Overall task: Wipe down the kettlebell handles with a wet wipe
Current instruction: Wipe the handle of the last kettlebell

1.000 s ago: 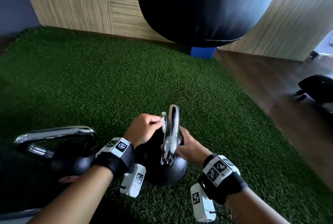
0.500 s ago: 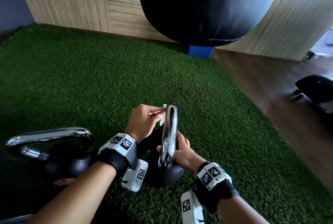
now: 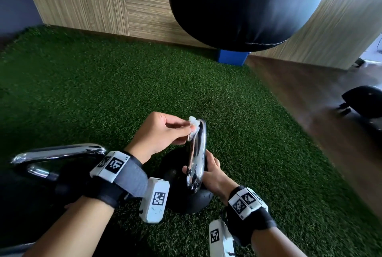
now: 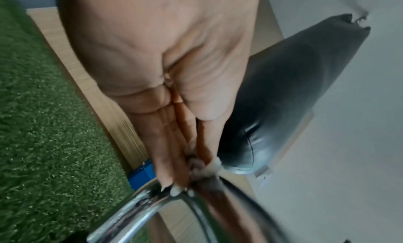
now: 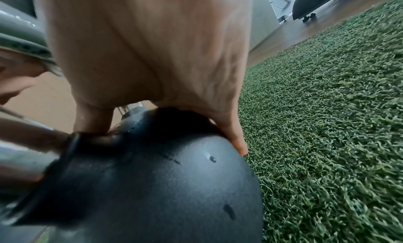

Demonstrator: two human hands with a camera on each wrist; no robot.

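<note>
A black kettlebell [image 3: 190,201] with a chrome handle [image 3: 197,153] stands on green turf in front of me. My left hand [image 3: 163,132] pinches a small white wet wipe [image 3: 193,122] against the top far end of that handle; the left wrist view shows the wipe [image 4: 209,167] bunched at my fingertips on the chrome handle [image 4: 135,208]. My right hand [image 3: 213,176] lies on the right side of the black kettlebell [image 5: 163,177], thumb and fingers spread over its top beside the handle's base.
A second kettlebell with a chrome handle [image 3: 57,153] stands close on the left. A black punching bag [image 3: 237,4] hangs ahead over a blue block [image 3: 232,58]. Wood panel walls behind; wooden floor and a black wheeled object [image 3: 363,101] to the right.
My left hand with the wipe has slid up the handle from its upper side to its top far end. The right hand stays on the kettlebell body.
</note>
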